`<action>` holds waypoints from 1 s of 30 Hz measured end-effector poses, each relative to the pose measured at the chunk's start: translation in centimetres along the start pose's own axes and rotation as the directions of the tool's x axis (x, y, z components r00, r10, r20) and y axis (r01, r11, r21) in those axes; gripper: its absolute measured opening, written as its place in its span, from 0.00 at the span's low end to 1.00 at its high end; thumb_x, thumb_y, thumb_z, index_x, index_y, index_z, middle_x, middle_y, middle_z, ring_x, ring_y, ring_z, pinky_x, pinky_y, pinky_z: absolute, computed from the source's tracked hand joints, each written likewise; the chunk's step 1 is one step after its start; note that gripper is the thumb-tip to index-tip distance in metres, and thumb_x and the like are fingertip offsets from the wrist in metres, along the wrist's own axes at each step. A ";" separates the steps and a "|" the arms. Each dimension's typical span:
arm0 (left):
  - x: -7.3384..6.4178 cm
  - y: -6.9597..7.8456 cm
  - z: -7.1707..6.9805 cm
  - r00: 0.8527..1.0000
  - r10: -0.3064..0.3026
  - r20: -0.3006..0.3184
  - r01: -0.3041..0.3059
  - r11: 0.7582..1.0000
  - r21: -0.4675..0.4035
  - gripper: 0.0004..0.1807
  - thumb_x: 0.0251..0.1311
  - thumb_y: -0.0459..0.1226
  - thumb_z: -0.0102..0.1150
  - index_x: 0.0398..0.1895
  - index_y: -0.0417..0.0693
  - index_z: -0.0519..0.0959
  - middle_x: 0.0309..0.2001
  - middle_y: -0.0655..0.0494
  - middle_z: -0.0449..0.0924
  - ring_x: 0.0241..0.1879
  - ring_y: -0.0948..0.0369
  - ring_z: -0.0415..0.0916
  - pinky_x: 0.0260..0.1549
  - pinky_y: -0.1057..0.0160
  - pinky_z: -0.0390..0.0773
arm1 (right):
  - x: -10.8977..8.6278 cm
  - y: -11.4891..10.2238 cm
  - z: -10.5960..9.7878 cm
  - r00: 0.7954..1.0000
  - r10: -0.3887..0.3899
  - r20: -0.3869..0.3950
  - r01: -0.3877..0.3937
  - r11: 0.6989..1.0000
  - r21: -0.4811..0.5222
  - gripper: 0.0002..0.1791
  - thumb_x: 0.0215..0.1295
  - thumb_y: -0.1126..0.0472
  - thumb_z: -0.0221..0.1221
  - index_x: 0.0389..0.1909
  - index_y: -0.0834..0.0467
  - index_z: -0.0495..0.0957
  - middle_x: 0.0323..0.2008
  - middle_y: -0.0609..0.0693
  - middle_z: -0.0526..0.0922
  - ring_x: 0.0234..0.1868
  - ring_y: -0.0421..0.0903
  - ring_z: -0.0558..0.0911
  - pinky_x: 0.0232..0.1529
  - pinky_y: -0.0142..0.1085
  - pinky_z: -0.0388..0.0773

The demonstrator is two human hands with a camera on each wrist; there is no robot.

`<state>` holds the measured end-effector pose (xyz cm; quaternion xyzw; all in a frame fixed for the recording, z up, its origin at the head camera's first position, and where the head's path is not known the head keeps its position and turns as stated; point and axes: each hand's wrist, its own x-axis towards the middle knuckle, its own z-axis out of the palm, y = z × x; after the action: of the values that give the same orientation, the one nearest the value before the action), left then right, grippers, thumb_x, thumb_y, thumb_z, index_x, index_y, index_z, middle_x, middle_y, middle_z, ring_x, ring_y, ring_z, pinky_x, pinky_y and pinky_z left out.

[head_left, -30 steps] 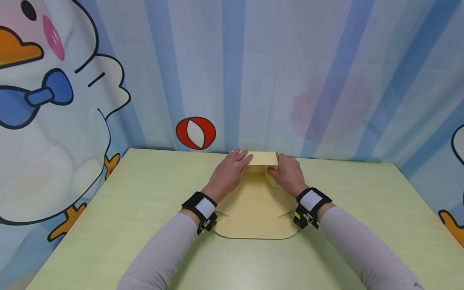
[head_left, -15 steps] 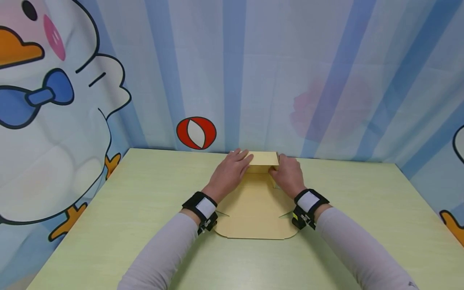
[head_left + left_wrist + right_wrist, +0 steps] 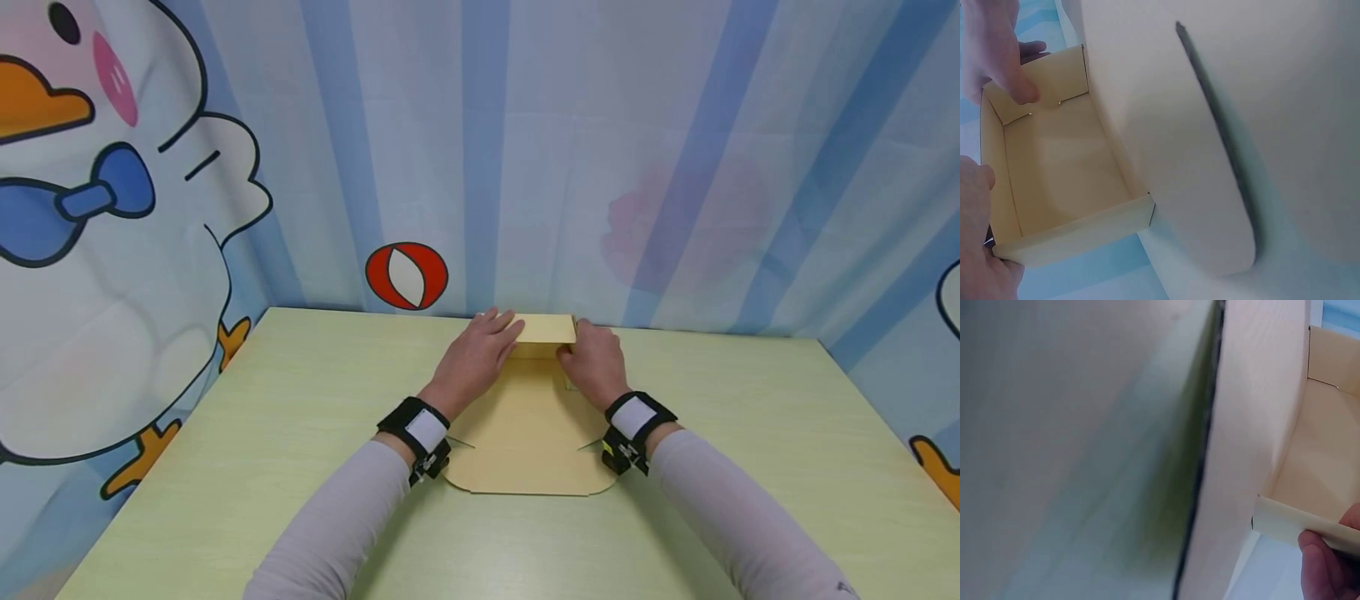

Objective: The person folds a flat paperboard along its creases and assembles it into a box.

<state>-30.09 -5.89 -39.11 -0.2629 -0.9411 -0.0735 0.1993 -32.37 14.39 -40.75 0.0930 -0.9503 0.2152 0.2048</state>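
A pale yellow cardboard box [image 3: 542, 328], partly folded up, stands near the table's back edge. Its long lid panel [image 3: 531, 467] lies flat toward me, with a slit on each side. My left hand [image 3: 471, 360] holds the far left corner, fingers over the top edge. In the left wrist view the box tray [image 3: 1063, 159] shows bare inside, with that hand at the corner. My right hand [image 3: 596, 365] pinches the right side wall, thumb inside and fingers outside. In the right wrist view, the right fingers [image 3: 1319, 559] press that wall's outer face.
The pale green table [image 3: 315, 400] spreads out on both sides of the box. A striped blue curtain [image 3: 570, 167] hangs right behind its back edge, printed with a bird and a red ball.
My right hand and wrist have shifted slightly left. The right side wall, which leaned inward earlier, now stands more upright. My left hand has stayed in place.
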 end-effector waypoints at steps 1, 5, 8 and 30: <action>0.0 0.0 0.0 1.000 0.001 -0.001 -0.001 1.000 0.000 0.22 0.73 0.41 0.50 0.69 0.52 0.72 0.69 0.52 0.72 0.71 0.50 0.67 0.71 0.52 0.64 | 0.0 0.0 0.0 1.000 0.001 -0.001 -0.001 1.000 -0.003 0.10 0.59 0.65 0.63 0.38 0.68 0.78 0.30 0.64 0.86 0.29 0.58 0.87 0.28 0.47 0.84; 0.1 0.0 0.0 1.000 0.002 -0.008 -0.002 1.000 0.004 0.22 0.73 0.41 0.51 0.69 0.52 0.72 0.69 0.52 0.73 0.71 0.50 0.67 0.71 0.52 0.64 | 0.0 -0.2 -0.1 1.000 0.018 -0.008 -0.019 1.000 -0.009 0.10 0.60 0.64 0.62 0.37 0.68 0.78 0.30 0.64 0.86 0.28 0.59 0.87 0.27 0.47 0.84; 0.1 0.0 0.0 1.000 -0.003 -0.009 0.003 1.000 0.001 0.22 0.73 0.41 0.51 0.68 0.52 0.72 0.68 0.52 0.73 0.71 0.50 0.67 0.71 0.52 0.64 | 0.0 -0.2 0.0 0.999 0.030 -0.019 -0.030 0.999 -0.017 0.10 0.60 0.64 0.62 0.36 0.68 0.78 0.29 0.64 0.86 0.28 0.60 0.87 0.26 0.48 0.84; 0.0 0.1 -0.1 1.000 -0.002 -0.008 0.002 1.000 -0.002 0.22 0.73 0.41 0.51 0.68 0.52 0.73 0.68 0.52 0.74 0.70 0.50 0.68 0.71 0.52 0.65 | 0.0 -0.4 0.5 0.998 0.062 -0.033 -0.064 0.997 -0.040 0.10 0.61 0.63 0.62 0.38 0.67 0.79 0.32 0.64 0.87 0.31 0.61 0.87 0.31 0.51 0.85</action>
<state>-30.01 -5.79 -39.03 -0.2619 -0.9406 -0.0757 0.2025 -32.44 13.87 -41.01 0.0554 -0.9536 0.2037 0.2147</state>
